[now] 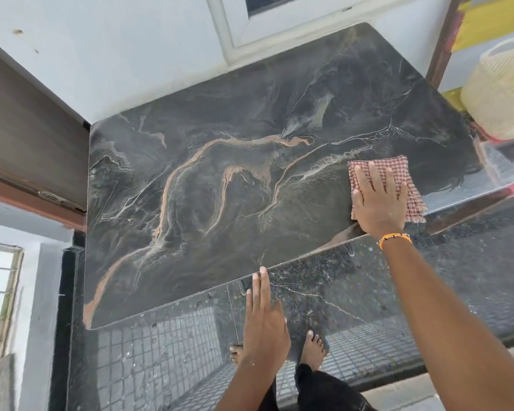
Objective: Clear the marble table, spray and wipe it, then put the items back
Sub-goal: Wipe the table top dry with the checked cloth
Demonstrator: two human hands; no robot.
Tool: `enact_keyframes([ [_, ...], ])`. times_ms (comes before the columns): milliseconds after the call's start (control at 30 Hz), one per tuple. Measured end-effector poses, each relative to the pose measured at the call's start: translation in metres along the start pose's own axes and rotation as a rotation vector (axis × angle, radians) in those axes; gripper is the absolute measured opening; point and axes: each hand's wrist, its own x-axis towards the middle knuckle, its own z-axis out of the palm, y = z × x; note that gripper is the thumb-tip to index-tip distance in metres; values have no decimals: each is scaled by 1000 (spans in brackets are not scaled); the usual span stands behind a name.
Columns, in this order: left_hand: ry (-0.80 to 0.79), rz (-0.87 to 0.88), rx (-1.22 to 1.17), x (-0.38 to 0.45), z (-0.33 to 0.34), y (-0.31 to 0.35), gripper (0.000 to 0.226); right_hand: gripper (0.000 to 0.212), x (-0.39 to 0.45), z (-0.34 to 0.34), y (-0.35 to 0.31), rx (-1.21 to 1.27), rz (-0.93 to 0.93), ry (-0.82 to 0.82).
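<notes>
The dark marble table (220, 188) with orange and white veins fills the middle of the view, and nothing stands on it except a cloth. A folded red-and-white checked cloth (410, 200) lies near the table's right front corner. My right hand (379, 200) presses flat on the cloth, fingers spread, an orange band at the wrist. My left hand (264, 318) hovers at the table's front edge with fingers straight and together, its fingertips touching the edge, holding nothing.
A cream woven basket (499, 90) sits on a surface to the right, beyond a brown frame post (441, 40). A white wall and window frame (250, 31) back the table. Glossy dark floor tiles (353, 292) and my bare feet lie below.
</notes>
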Motion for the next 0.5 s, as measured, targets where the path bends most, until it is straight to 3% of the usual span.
enact_keyframes([
  [100, 4, 23, -11, 2, 1, -1, 36, 54, -24, 4, -10, 29, 81, 19],
  [200, -44, 38, -51, 5, -7, 0, 37, 58, -50, 9, -47, 13, 11, -82],
  [300, -87, 49, -105, 9, -17, -5, 19, 58, -66, 16, -99, 23, -173, -166],
  [400, 30, -49, -328, 9, -20, -18, 13, 57, -78, 23, -147, 50, -432, -252],
  [500, 91, -207, -460, -1, -24, -30, 21, 55, -95, 31, -163, 65, -681, -298],
])
